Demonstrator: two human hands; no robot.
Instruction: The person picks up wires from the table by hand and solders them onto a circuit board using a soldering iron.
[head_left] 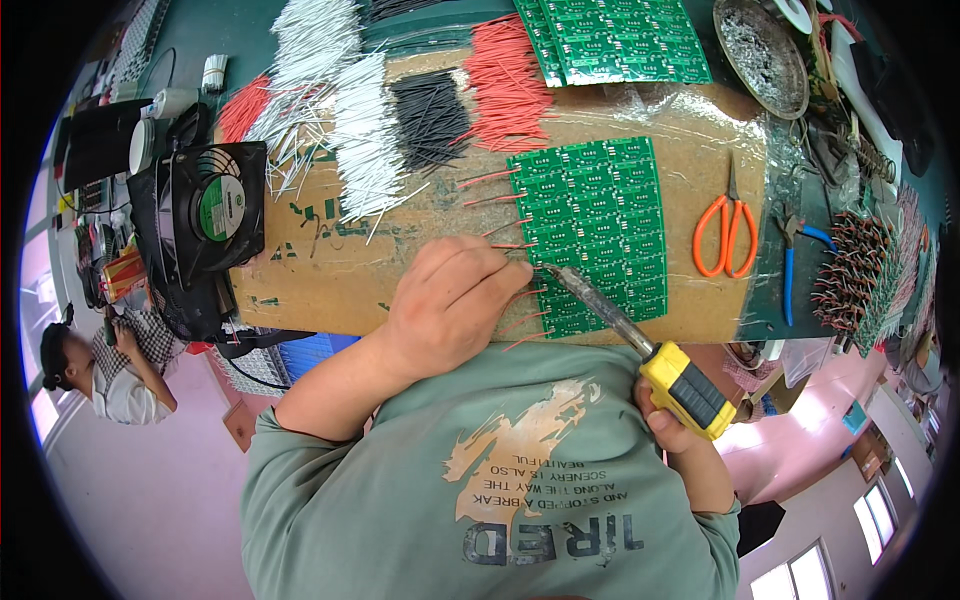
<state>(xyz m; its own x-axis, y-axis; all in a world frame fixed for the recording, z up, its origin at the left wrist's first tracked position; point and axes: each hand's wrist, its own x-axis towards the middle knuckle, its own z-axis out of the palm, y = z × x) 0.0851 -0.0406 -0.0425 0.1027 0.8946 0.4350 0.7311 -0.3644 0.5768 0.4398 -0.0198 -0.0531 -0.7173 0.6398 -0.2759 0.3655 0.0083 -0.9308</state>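
A green circuit board panel lies on a brown cardboard sheet, and several short red wires stick out from its left edge. My left hand is closed, its thumb and fingers pinched together at that edge. Whatever sits between those fingertips is hidden. In my right hand is a soldering iron with a yellow and black handle. Its metal barrel slants up and left, and the tip is at the panel's left edge, close to my left fingertips.
Beyond the panel lie piles of white, black and red wires, plus stacked green panels. A black fan stands left. Rightward are orange scissors, blue-handled cutters, a round metal dish and bundled wires.
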